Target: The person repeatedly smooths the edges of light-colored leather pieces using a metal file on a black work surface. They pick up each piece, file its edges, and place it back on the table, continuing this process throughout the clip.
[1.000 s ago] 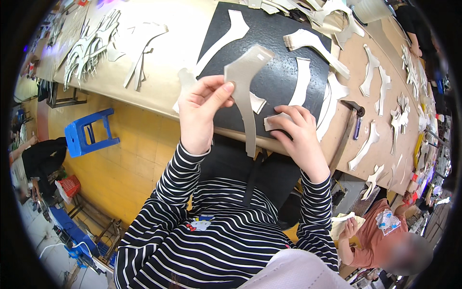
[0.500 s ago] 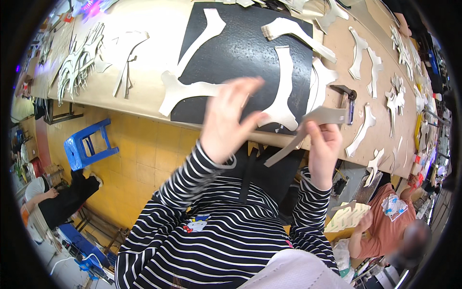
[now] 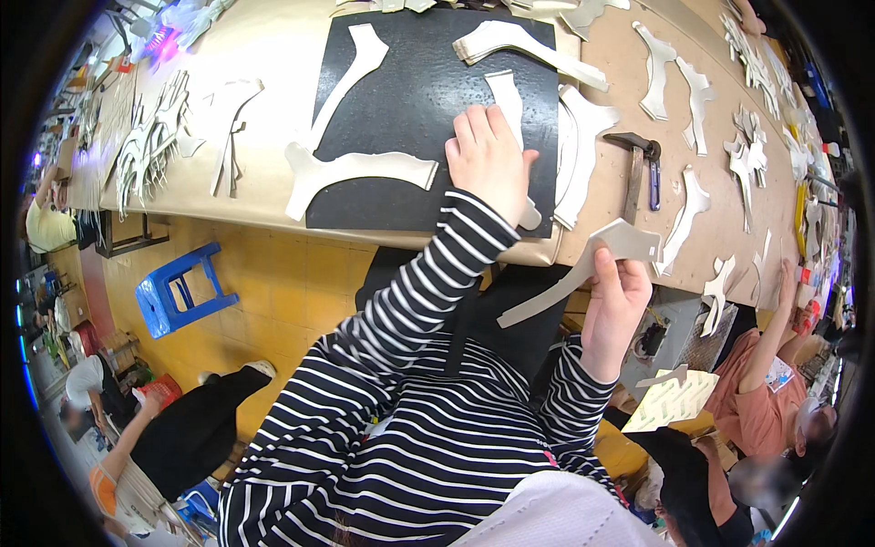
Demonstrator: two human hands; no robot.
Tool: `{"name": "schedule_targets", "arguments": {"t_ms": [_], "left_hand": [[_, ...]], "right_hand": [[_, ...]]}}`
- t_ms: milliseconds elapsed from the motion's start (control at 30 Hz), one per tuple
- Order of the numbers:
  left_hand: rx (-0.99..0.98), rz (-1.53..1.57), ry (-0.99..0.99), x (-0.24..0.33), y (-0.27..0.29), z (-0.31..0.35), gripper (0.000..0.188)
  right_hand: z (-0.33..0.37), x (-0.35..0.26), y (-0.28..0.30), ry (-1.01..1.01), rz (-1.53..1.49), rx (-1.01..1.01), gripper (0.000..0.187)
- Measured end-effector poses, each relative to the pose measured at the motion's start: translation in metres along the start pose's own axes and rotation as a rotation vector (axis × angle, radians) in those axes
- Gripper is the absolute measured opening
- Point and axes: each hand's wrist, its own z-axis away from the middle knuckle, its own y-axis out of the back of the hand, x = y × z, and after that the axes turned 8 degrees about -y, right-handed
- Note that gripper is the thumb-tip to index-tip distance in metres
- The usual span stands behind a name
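While the right hand (image 3: 620, 314) holds a grey curved piece (image 3: 579, 273) off the front edge of the surface (image 3: 276, 114), the left hand (image 3: 492, 164) reaches over a black mat (image 3: 415, 100), back upward. The right fingers are clamped on the grey piece near its wide end, and its narrow tail slants down and left, free in the air before the wearer's dark lap. The left fingers lie side by side, thumb slightly out, over a white piece (image 3: 504, 96) that shows above and below the hand; whether they grip it cannot be told.

Bare black room spreads across the mat's middle, left of that hand. A forked white piece (image 3: 360, 167) crosses the mat's left edge, near the surface's front. Another slim white piece (image 3: 358, 68) follows that same side farther back, and a stack of white pieces (image 3: 515, 41) juts past the right edge. Beyond the stacked shapes (image 3: 588, 137) at the mat's right lies a hammer (image 3: 634, 169). Left of the mat, a plain strip of surface is open.
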Motion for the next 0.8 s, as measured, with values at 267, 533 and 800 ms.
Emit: {"name": "schedule_targets", "arguments": {"t_ms": [267, 533, 800], "left_hand": [[-0.096, 0.326, -0.118, -0.013, 0.014, 0.012, 0.046], [-0.006, 0.493, -0.239, -0.014, 0.099, 0.005, 0.026], [0.016, 0.278, -0.635, -0.084, 0.112, -0.039, 0.032]], "right_hand": [[0.009, -0.007, 0.035, 0.038, 0.045, 0.175, 0.026], [0.0, -0.01, 0.036, 0.137, -0.001, 0.155, 0.025], [-0.013, -0.022, 0.023, 0.108, -0.004, 0.104, 0.036]]}}
